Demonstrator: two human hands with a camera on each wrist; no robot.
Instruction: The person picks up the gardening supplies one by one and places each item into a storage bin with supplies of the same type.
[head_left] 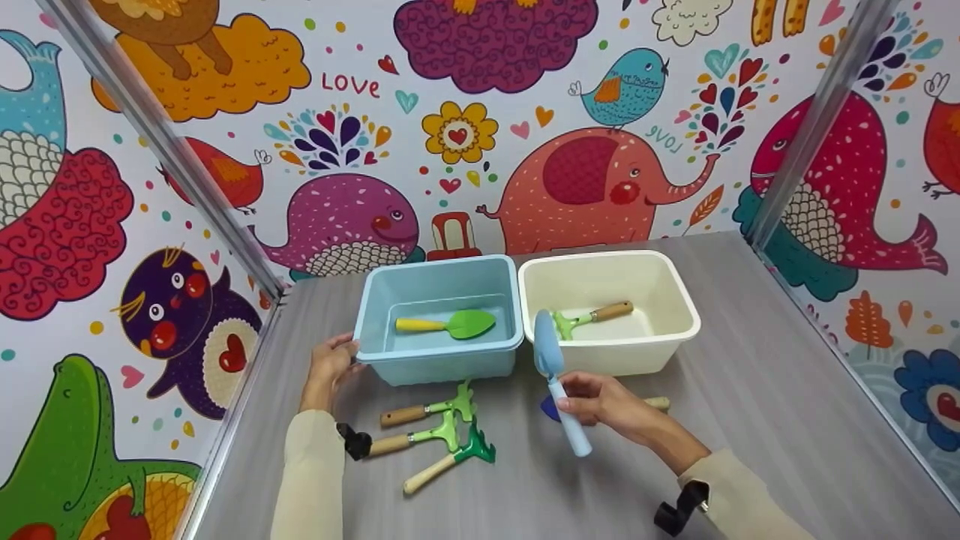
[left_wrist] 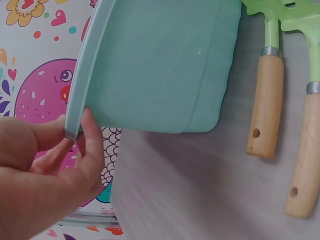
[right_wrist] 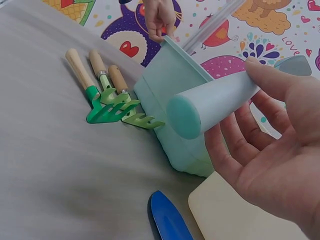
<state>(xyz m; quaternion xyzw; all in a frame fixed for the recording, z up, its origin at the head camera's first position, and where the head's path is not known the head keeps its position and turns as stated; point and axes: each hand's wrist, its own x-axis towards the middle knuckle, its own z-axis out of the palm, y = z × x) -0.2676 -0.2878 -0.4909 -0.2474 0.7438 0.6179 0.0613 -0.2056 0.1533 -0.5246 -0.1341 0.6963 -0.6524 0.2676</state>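
Observation:
My left hand (head_left: 330, 367) pinches the left rim of a light blue bin (head_left: 442, 367), thumb and fingers on either side of the edge in the left wrist view. Inside that bin lies a trowel with a green blade (head_left: 471, 324) and yellow handle. A light blue trowel (head_left: 574, 427) is in my right hand (head_left: 600, 401), gripped by its handle with the blade pointing up and away, overlapping the front of a cream bin (head_left: 615, 358). The cream bin holds a light green hand rake (head_left: 611, 310) with a wooden handle.
Two light green hand rakes (head_left: 405, 415) and a darker green rake (head_left: 431, 474) lie on the grey table in front of the blue bin. A blue-bladed trowel (right_wrist: 169, 217) lies beneath my right hand. Patterned walls with metal posts (head_left: 810, 127) enclose the table.

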